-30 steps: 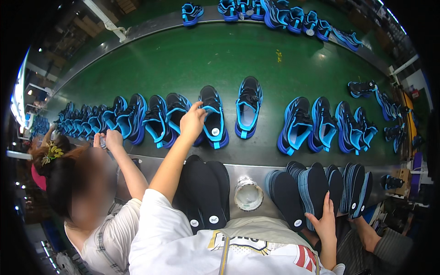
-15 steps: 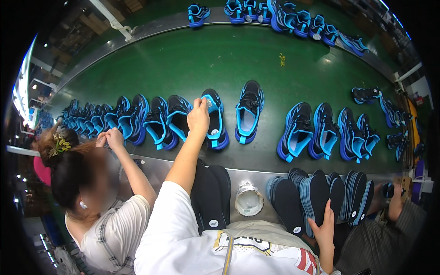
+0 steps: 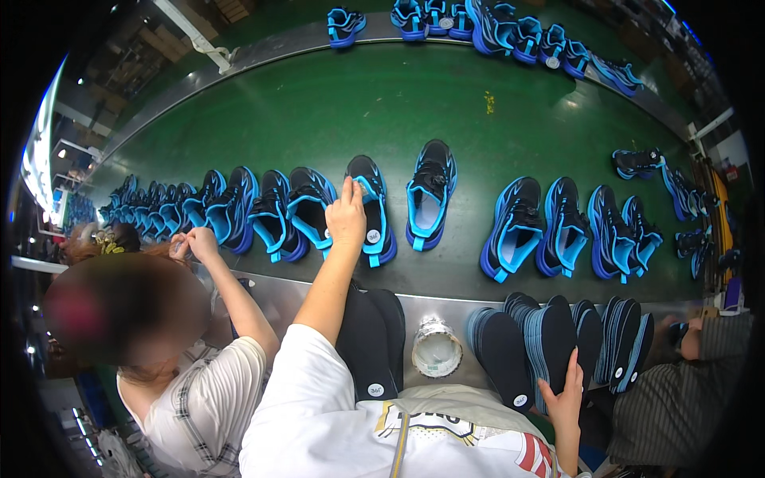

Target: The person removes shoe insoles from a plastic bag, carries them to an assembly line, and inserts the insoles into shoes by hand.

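Note:
My left hand (image 3: 347, 213) reaches over the belt, its fingers stretched out at the collar of a black and blue sneaker (image 3: 380, 231). An insole with a round white sticker shows inside this shoe's heel. To its right stands another sneaker (image 3: 431, 195), apart from my hand. Lower right, my right hand (image 3: 565, 394) rests with thumb and fingers spread against a stack of black insoles with blue edges (image 3: 550, 338). Two larger black insole piles (image 3: 368, 342) lie under my left forearm, partly hidden by it.
Sneakers line the green belt (image 3: 319, 103) left and right, and more stand on the far ledge (image 3: 494, 32). A wrapped round container (image 3: 436, 350) sits on the metal ledge between insole stacks. A co-worker (image 3: 183, 390) works close on my left; another person's striped clothing (image 3: 677, 406) is at right.
My left fingers have let go of the shoe's tongue and straightened, slightly lower at the collar. The co-worker's head has swung toward the near left. My right hand has stayed at the insoles.

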The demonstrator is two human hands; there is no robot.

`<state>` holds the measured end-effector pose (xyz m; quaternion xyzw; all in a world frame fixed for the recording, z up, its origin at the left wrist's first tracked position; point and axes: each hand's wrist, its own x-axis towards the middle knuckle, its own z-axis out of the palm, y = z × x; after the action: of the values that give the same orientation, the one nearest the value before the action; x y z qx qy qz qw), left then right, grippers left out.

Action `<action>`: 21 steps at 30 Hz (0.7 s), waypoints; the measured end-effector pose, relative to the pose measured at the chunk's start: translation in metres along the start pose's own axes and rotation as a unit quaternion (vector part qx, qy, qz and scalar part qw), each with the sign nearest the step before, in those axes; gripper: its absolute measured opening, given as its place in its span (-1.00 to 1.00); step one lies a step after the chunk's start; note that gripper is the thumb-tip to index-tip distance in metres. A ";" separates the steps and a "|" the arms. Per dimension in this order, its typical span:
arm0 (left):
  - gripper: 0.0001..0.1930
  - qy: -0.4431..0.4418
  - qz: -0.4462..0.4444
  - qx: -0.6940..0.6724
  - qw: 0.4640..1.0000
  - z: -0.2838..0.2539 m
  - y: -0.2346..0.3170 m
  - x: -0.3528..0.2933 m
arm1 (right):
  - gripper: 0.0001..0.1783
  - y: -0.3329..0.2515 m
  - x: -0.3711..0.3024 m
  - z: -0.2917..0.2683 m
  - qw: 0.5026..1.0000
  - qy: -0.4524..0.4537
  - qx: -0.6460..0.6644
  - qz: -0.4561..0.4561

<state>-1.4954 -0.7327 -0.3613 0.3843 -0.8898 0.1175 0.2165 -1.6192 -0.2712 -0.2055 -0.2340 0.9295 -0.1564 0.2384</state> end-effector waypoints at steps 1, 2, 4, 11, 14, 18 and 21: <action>-0.83 0.010 -0.011 -0.024 1.000 0.000 0.000 0.002 | -0.06 0.001 -0.001 0.000 1.000 0.005 0.003 -0.001; -0.85 0.021 -0.022 -0.049 0.998 0.000 0.001 0.005 | -0.06 0.003 -0.001 0.000 1.000 0.004 0.003 -0.001; -0.89 0.035 -0.037 -0.073 0.996 0.001 0.002 0.006 | -0.06 0.006 -0.001 0.001 1.000 0.017 -0.002 -0.012; -0.83 -0.006 -0.102 -0.204 0.974 -0.003 -0.001 0.006 | -0.07 0.008 0.000 -0.002 1.000 0.019 -0.005 0.003; -0.82 -0.065 -0.126 -0.224 0.964 -0.007 -0.005 0.015 | -0.07 0.011 0.000 -0.003 1.000 0.024 0.003 -0.004; -0.84 -0.151 -0.124 -0.267 0.944 -0.013 -0.020 0.037 | -0.07 0.015 0.001 -0.004 1.000 0.023 0.010 -0.015; -0.84 -0.226 -0.085 -0.248 0.938 -0.019 -0.026 0.051 | -0.06 0.018 0.001 -0.007 1.000 0.016 0.010 -0.012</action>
<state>-1.5018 -0.7757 -0.3194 0.4087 -0.8803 -0.2156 0.1074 -1.6306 -0.2555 -0.2070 -0.2401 0.9286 -0.1726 0.2243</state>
